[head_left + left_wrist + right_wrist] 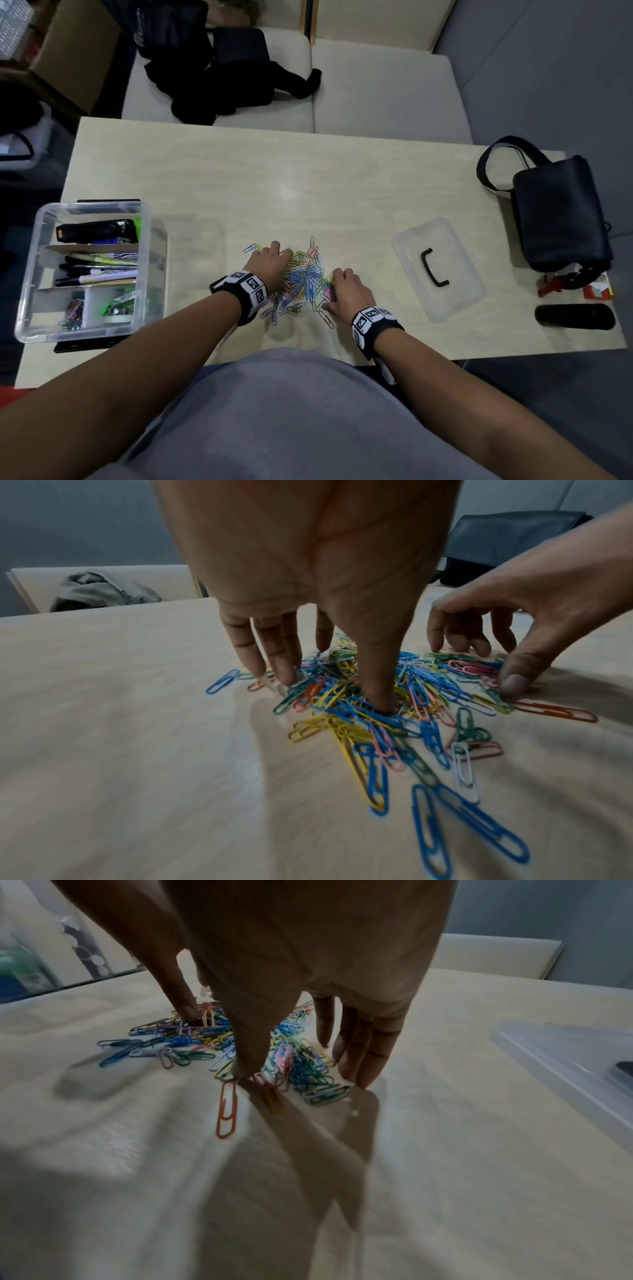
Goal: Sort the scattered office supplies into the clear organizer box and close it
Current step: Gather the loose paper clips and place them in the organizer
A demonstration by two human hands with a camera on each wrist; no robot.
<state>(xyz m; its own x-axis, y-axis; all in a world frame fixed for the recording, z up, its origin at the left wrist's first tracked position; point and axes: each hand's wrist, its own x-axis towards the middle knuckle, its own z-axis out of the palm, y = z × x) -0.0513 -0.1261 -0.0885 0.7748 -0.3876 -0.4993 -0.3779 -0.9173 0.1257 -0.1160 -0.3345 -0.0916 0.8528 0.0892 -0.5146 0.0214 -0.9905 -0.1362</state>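
Right hand: my right hand (350, 292) sits at the near right edge of the pile, fingers (359, 1053) straight and spread, tips down on the counter (342, 178), thumb tip touching an orange clip (227, 1112); it holds nothing
Left hand: my left hand (270, 263) is on the left side of the pile, fingers (274, 653) straight and splayed, thumb pressed down into the heap; I see nothing gripped
Paper clips: the coloured paper clips (305, 277) lie heaped on the counter between my two hands, with a few strays around the edge, one blue clip (222, 681) just outside my left fingers
Organizer box: the clear organizer box (30, 274) stands open at the left end of the counter, well apart from the pile; I see some clips in its near left compartment, pens in the middle one, a dark stapler-like item in the far one
Lid: the clear lid (438, 270) with a black handle lies flat to the right of my right hand, apart from the box
Far right: a black bag (561, 212) rests at the right end of the counter, a dark oblong case (575, 317) nearer me beside it
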